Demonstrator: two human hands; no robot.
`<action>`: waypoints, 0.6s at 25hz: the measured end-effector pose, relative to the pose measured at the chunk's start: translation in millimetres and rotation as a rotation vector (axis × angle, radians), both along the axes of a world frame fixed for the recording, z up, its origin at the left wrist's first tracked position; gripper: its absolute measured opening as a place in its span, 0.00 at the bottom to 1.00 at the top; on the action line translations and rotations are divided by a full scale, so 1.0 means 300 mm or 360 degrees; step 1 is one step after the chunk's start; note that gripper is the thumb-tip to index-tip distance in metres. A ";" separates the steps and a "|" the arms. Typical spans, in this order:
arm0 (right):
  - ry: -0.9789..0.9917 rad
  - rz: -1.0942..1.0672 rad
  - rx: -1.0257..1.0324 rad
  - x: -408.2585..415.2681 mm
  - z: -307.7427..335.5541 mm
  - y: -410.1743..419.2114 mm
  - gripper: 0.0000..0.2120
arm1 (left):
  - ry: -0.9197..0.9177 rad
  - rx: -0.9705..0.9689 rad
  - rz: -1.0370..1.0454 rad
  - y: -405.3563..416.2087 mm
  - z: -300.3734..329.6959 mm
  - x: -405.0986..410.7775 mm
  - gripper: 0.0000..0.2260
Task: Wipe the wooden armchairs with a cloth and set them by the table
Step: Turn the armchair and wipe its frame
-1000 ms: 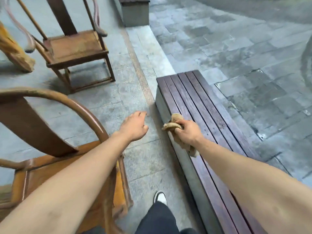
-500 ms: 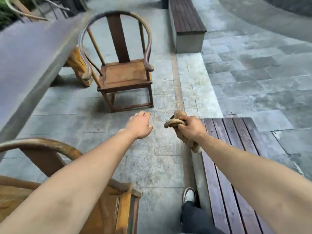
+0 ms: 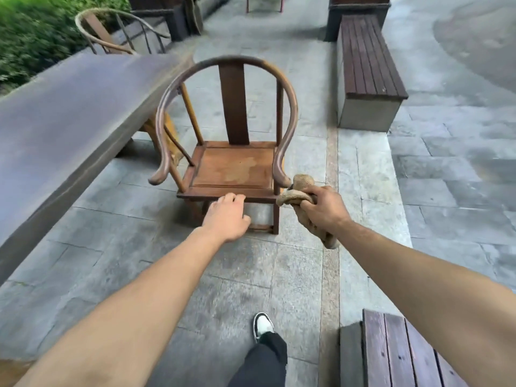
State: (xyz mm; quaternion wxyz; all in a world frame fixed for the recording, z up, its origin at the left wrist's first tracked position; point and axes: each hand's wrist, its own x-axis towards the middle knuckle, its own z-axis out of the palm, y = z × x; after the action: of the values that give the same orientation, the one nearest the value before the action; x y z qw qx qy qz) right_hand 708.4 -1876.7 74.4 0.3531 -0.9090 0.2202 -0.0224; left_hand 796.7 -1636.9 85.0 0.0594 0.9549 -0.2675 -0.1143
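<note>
The armchair [image 3: 237, 152] stands on the paved floor [image 3: 279, 275] straight ahead, its seat facing the person, with the long bench [image 3: 69, 118] just to its left and a 2nd armchair [image 3: 117, 34] behind that bench's far end. A slatted seat [image 3: 368, 68] lies to the right and farther back, another slatted seat [image 3: 405, 353] at near right. The left hand [image 3: 226, 217] is before the seat's front edge, the right hand [image 3: 324, 208] with the cloth [image 3: 298, 191] by the right armrest tip.

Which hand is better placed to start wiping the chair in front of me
Right. The right hand already grips the crumpled tan cloth beside the brown wooden armchair; the left hand is empty.
</note>
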 end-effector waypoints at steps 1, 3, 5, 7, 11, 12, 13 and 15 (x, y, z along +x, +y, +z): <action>0.0051 0.0017 0.0000 0.116 -0.031 -0.030 0.16 | 0.0100 -0.0025 0.0058 -0.032 -0.046 0.111 0.26; 0.0170 0.0055 0.0005 0.291 -0.069 -0.066 0.16 | 0.0271 -0.0051 0.0118 -0.073 -0.103 0.273 0.26; 0.0277 0.0126 -0.0031 0.432 -0.073 -0.120 0.16 | 0.0350 0.0020 0.0101 -0.121 -0.132 0.416 0.26; 0.0315 0.0190 -0.0074 0.584 -0.067 -0.202 0.16 | 0.0417 -0.0005 0.0177 -0.186 -0.145 0.570 0.26; 0.0281 0.0238 -0.0112 0.907 -0.044 -0.402 0.15 | 0.0391 -0.0077 0.0247 -0.369 -0.144 0.849 0.25; 0.0245 0.0249 -0.0106 0.986 -0.043 -0.452 0.15 | 0.0385 -0.0087 0.0266 -0.419 -0.145 0.907 0.25; 0.0206 0.0281 -0.0100 1.077 -0.041 -0.508 0.16 | 0.0378 -0.0087 0.0290 -0.483 -0.147 0.971 0.25; 0.0120 0.0379 -0.0056 1.260 -0.038 -0.633 0.17 | 0.0362 -0.0072 0.0325 -0.624 -0.152 1.109 0.25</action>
State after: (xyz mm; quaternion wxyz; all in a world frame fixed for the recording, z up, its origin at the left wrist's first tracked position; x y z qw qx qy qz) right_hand 1086.5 -2066.7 63.2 0.3288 -0.9350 0.1234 0.0500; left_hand 1129.4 -1824.1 39.4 0.1222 0.9564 -0.1630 -0.2091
